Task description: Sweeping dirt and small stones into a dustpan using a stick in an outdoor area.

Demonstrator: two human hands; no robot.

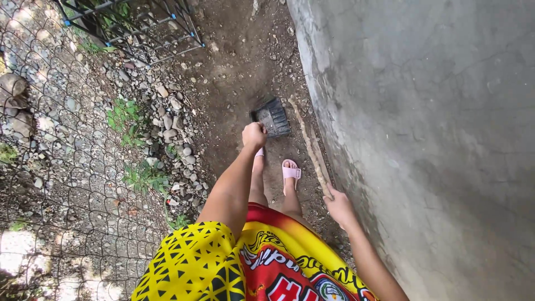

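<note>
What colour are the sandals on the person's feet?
Pale pink, seen in the head view: the sandals stand on brown dirt beside the grey wall.

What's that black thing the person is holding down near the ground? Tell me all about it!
It is a dustpan: dark, nearly black, flat and roughly square, with ridges across its face, plastic by the look of it. It hangs tilted just above the bare dirt path, close to the grey concrete wall. The left hand is closed around its near end, so any handle is hidden. A long pale stick, held by the right hand, lies right beside it.

dustpan (272, 117): 1 | stick broom (310, 149): 1 | pink sandals (290, 172): 2
</note>
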